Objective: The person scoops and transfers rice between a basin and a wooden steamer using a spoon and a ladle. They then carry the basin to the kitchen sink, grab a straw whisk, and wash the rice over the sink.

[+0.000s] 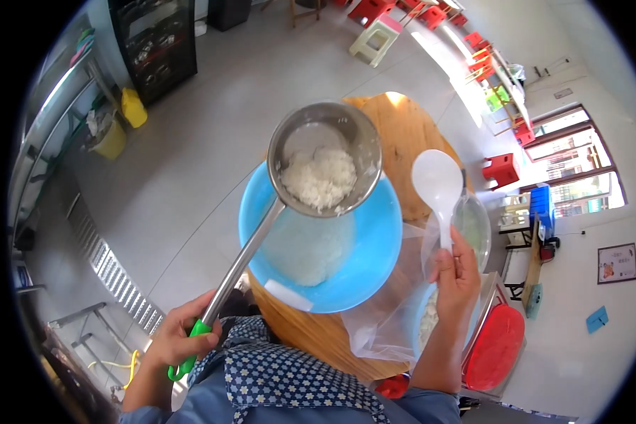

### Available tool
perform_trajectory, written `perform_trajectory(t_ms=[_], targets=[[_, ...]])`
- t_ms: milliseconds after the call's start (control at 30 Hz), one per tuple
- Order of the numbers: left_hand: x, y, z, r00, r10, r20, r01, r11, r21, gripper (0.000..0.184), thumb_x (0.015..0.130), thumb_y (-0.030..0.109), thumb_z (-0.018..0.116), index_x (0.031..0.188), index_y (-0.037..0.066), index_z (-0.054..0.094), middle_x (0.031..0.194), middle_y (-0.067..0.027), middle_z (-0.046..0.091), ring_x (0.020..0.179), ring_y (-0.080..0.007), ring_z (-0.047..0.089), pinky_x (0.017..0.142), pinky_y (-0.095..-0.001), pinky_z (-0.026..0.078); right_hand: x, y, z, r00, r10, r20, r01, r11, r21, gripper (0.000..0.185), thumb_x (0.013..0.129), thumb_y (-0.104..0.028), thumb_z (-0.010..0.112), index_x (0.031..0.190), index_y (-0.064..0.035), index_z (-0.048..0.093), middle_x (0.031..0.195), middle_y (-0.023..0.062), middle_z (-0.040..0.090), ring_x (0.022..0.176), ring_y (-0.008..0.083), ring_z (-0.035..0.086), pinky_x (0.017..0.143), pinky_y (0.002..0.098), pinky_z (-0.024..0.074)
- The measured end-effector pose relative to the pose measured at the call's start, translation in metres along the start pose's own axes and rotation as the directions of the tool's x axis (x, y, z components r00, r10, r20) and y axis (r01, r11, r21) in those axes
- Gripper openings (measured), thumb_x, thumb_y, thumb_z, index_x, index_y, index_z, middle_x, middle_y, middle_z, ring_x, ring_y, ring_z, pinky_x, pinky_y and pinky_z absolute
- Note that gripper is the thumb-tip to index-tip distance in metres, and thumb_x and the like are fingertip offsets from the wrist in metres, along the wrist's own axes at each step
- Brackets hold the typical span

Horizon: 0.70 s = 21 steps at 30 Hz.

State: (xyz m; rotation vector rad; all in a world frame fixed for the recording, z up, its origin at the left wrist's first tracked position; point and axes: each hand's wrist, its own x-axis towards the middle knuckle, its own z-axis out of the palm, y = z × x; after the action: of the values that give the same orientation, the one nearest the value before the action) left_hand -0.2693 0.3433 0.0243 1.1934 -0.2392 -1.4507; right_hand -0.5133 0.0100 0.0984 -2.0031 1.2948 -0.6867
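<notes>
Rice up in the metal ladle, clumped to one side, right above the big blue bowl! The left hand has its fingers wrapped firmly round the green grip. Over on the right, the right hand pinches a white spoon by its handle, fingers closed, the spoon well apart from the ladle. Progress? Looks part-way: one portion is scooped up, nothing seen falling, and more rice waits in the smaller tub behind the right forearm. The bowl's pale contents? Can't tell.
</notes>
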Motion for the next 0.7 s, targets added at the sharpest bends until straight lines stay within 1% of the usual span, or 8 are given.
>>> perform_trajectory(t_ms=[67,133,167,233,267,333,467,700], targets=[[-0.002,-0.001,-0.004,0.999,0.028,-0.032,-0.027,0.999,0.027,0.085,0.076,0.004,0.072,0.151,0.001,0.032,0.080,-0.0081,0.060,0.057,-0.0089,0.053,0.048,-0.0213,0.042,0.003,0.015,0.006,1.000,0.021,-0.015,-0.021,1.000,-0.014,0.037,0.091,-0.002,0.061,0.127,-0.0065,0.063,0.098,0.0133,0.068,0.078,0.0246,0.064,0.071,0.0361,0.0512],[-0.005,-0.002,-0.008,0.997,0.031,-0.067,-0.031,0.999,-0.004,0.086,0.075,0.004,0.073,0.151,0.001,0.031,0.079,-0.0086,0.060,0.055,-0.0092,0.053,0.047,-0.0217,0.043,0.010,0.050,0.025,0.901,-0.394,0.180,0.429,0.871,-0.240,0.037,0.091,-0.004,0.060,0.127,-0.0074,0.062,0.097,0.0136,0.067,0.074,0.0280,0.065,0.070,0.0385,0.0522],[-0.008,-0.001,-0.011,0.996,0.043,-0.073,-0.046,0.998,-0.038,0.086,0.075,0.003,0.073,0.151,0.001,0.032,0.079,-0.0088,0.060,0.055,-0.0096,0.053,0.047,-0.0219,0.043,0.008,0.061,0.033,0.903,-0.391,0.178,0.425,0.873,-0.239,0.037,0.091,-0.004,0.060,0.127,-0.0074,0.062,0.097,0.0136,0.067,0.074,0.0280,0.065,0.070,0.0385,0.0522],[-0.010,-0.002,-0.016,0.994,0.085,-0.075,-0.087,0.996,-0.026,0.085,0.074,0.001,0.072,0.149,-0.001,0.033,0.078,-0.0095,0.060,0.055,-0.0106,0.054,0.048,-0.0225,0.043,0.003,0.068,0.056,0.857,-0.329,0.396,0.492,0.750,-0.442,0.035,0.092,-0.008,0.060,0.127,-0.0070,0.061,0.098,0.0144,0.066,0.081,0.0292,0.065,0.072,0.0419,0.0520],[-0.011,0.000,-0.016,0.992,0.099,-0.074,-0.101,0.995,-0.020,0.085,0.074,0.001,0.072,0.149,-0.001,0.033,0.078,-0.0095,0.060,0.055,-0.0106,0.054,0.048,-0.0225,0.043,0.001,0.065,0.063,0.856,-0.341,0.388,0.498,0.748,-0.440,0.035,0.092,-0.008,0.060,0.127,-0.0070,0.061,0.098,0.0144,0.066,0.081,0.0292,0.065,0.072,0.0419,0.0520],[-0.015,0.005,-0.015,0.992,0.086,-0.095,-0.079,0.994,0.077,0.086,0.073,0.002,0.072,0.149,-0.003,0.033,0.077,-0.0096,0.060,0.056,-0.0107,0.055,0.049,-0.0227,0.044,-0.002,0.055,0.075,0.877,-0.150,0.456,0.395,0.766,-0.507,0.036,0.089,-0.008,0.061,0.126,-0.0099,0.061,0.096,0.0168,0.064,0.086,0.0339,0.064,0.075,0.0439,0.0517],[-0.017,0.001,-0.012,0.986,0.117,-0.116,-0.111,0.992,0.054,0.086,0.073,0.004,0.073,0.149,-0.003,0.033,0.078,-0.0090,0.060,0.056,-0.0101,0.054,0.049,-0.0228,0.043,-0.006,0.065,0.096,0.817,-0.230,0.529,0.533,0.649,-0.542,0.042,0.087,-0.006,0.052,0.129,-0.0105,0.059,0.094,0.0136,0.063,0.077,0.0318,0.065,0.064,0.0418,0.0513],[-0.015,-0.004,-0.019,0.979,0.140,-0.148,-0.133,0.990,0.051,0.085,0.074,0.005,0.073,0.149,-0.003,0.034,0.078,-0.0091,0.061,0.056,-0.0094,0.053,0.048,-0.0223,0.042,-0.040,0.074,0.116,0.734,-0.058,0.677,0.582,0.567,-0.583,0.045,0.085,-0.005,0.051,0.129,-0.0096,0.058,0.091,0.0126,0.062,0.079,0.0314,0.066,0.065,0.0414,0.0532]])
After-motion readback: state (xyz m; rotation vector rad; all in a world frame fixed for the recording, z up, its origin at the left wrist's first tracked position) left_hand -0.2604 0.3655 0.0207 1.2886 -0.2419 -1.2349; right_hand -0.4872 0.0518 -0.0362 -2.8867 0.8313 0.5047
